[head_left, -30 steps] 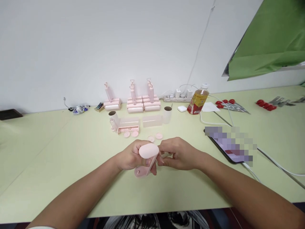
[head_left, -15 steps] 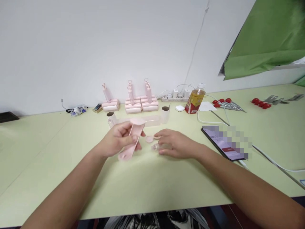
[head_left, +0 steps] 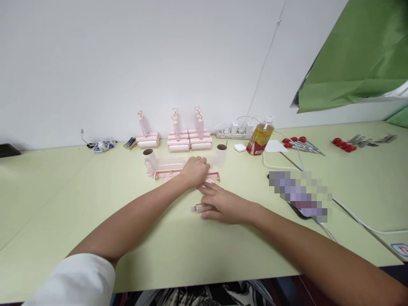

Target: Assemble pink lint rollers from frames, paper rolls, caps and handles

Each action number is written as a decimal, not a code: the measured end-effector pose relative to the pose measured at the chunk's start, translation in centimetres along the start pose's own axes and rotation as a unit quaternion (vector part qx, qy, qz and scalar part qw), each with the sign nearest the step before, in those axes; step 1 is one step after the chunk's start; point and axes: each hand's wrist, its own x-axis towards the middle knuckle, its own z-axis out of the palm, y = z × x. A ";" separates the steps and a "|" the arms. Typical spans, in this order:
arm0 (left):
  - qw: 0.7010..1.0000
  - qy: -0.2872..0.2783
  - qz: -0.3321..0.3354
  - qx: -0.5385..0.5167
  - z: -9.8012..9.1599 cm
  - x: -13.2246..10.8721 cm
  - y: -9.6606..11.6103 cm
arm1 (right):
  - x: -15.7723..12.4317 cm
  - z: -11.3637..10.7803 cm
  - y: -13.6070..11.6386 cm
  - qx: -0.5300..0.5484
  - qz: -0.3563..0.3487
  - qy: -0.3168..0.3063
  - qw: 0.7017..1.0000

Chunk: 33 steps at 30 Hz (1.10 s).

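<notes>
My left hand (head_left: 195, 171) is closed, knuckles up, over the right part of a long pink plastic cover (head_left: 165, 173) lying crosswise on the table. What its fingers hold, if anything, is hidden. My right hand (head_left: 227, 204) is lower and to the right, with a short clear plastic tube (head_left: 198, 208) held between thumb and fingers. Its outstretched index finger reaches a pink round part (head_left: 210, 180) beside the left hand. Behind the cover are a clear plastic cover (head_left: 170, 163), another clear tube (head_left: 148, 167) and two white rolls, a left roll (head_left: 152, 159) and a right roll (head_left: 221, 157).
Several pink lint rollers with upright handles (head_left: 176, 129) stand along the wall. A power strip (head_left: 234, 134), a drink bottle (head_left: 260, 138) and red-handled tools (head_left: 302, 144) are farther right. A phone (head_left: 298, 197) with a white cable lies by my right forearm.
My left hand has moved forward and right, and the pink cover it held now lies on the table. My right hand has come slightly nearer with the clear tube, now seen more fully.
</notes>
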 end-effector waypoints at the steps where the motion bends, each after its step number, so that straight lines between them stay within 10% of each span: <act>1: 1.000 0.000 -0.001 0.002 0.2 -0.1 -0.1 | 0.2 0.0 0.1 0.005 0.003 0.000 1.000; 8: 0.999 0.013 -0.015 -0.029 -0.7 -0.7 -0.7 | 0.5 -0.3 0.3 -0.001 0.011 0.030 0.999; 14: 0.953 0.029 -0.020 -0.300 -3.5 -6.6 1.8 | -0.2 -1.3 -1.0 -0.009 0.087 0.065 0.994; 21: 0.927 0.027 -0.044 -0.370 -3.2 -11.3 0.8 | -0.7 -2.4 -1.6 0.151 0.150 0.051 0.976; 26: 0.943 0.011 -0.072 -0.326 -3.1 -11.9 -1.1 | -0.9 -2.5 -1.0 0.184 0.178 0.052 0.965; 33: 0.982 -0.012 0.010 -0.190 -2.5 -11.6 3.8 | -0.4 -1.1 -2.0 0.240 0.164 0.044 0.956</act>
